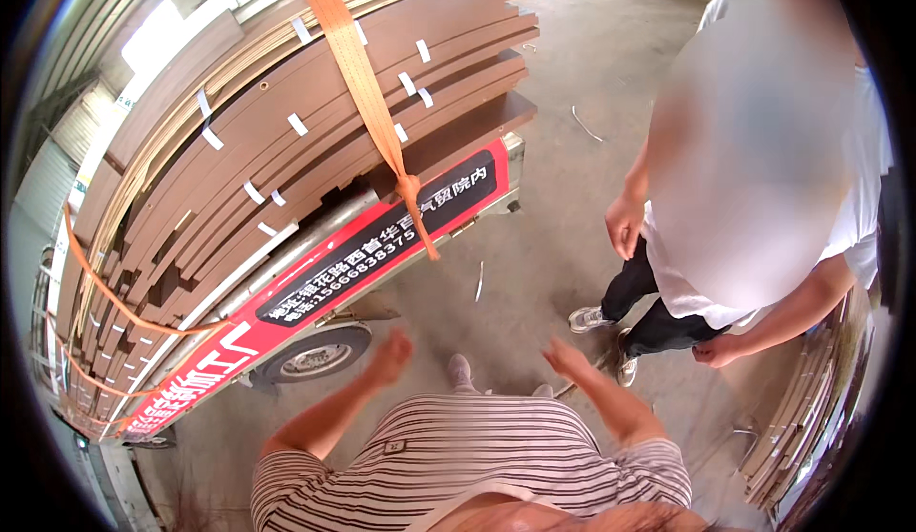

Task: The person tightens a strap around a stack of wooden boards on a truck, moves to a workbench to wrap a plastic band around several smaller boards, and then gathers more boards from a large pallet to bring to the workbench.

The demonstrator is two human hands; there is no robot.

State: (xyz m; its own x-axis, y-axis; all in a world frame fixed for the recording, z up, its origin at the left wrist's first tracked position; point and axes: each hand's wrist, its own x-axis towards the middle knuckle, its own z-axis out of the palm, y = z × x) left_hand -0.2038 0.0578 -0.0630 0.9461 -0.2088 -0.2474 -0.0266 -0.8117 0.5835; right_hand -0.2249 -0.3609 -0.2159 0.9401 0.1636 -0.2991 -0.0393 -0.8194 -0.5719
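Observation:
My left hand (392, 354) is raised in front of me with its fingers curled in, and nothing shows in it. It is nearest to the wheel (312, 360) of a flatbed truck, apart from it. My right hand (567, 357) hangs at my other side, fingers loosely apart and no object visible in them. To my left, brown boards (329, 122) with white tabs are stacked on the truck bed. An orange ratchet-type strap (358, 69) runs over the stack and is knotted at the red side panel (382, 255), its loose end hanging down.
A person in a white top (754, 179) stands close on my right, arms lowered. More flat boards (797, 417) are stacked behind that person. Another orange strap (119, 298) sags along the load's far left. Light scraps (480, 281) lie on the concrete floor (563, 198).

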